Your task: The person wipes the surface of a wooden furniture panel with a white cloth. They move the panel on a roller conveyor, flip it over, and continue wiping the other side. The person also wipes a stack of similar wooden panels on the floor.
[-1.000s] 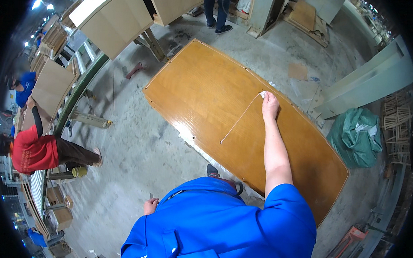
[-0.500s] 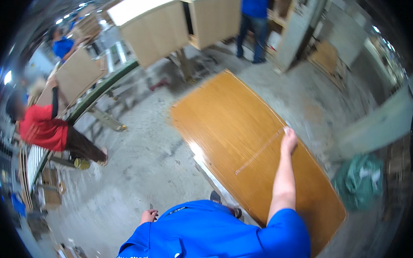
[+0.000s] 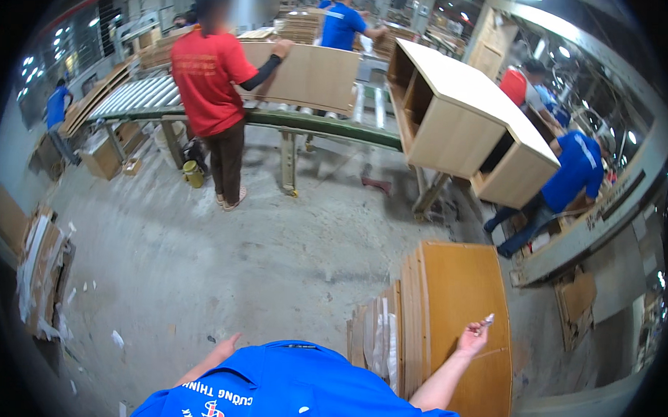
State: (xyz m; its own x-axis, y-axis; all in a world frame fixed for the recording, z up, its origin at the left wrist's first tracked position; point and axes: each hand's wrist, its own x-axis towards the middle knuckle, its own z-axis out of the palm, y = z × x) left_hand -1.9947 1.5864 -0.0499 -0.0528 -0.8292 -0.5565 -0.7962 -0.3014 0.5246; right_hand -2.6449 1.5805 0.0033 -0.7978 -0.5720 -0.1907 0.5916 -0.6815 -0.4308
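Note:
My right hand (image 3: pixel 473 338) is raised over a stack of wooden panels. Its fingers are closed around a small, whitish crumpled piece (image 3: pixel 490 318) whose kind I cannot make out. Beneath that hand lies the top panel (image 3: pixel 456 286), orange-brown and smooth, with a faint line across it near the wrist. My left hand (image 3: pixel 226 347) is low beside my body, away from the stack. It appears to hold nothing, its fingers stretched out, though my blue shirt hides part of that forearm.
Wrapped boards (image 3: pixel 377 335) stand left of the stack. Ahead, a person in red (image 3: pixel 210 79) handles a board (image 3: pixel 302 75) on a roller conveyor (image 3: pixel 139 99). A pale cabinet (image 3: pixel 454 132) stands at its right end, near a person in blue (image 3: pixel 574 165). Cardboard (image 3: pixel 48 272) lies far left.
My view has swung left and up toward the conveyor. My right hand has come off the top panel, where it was at the end of a clear strip, and is now raised.

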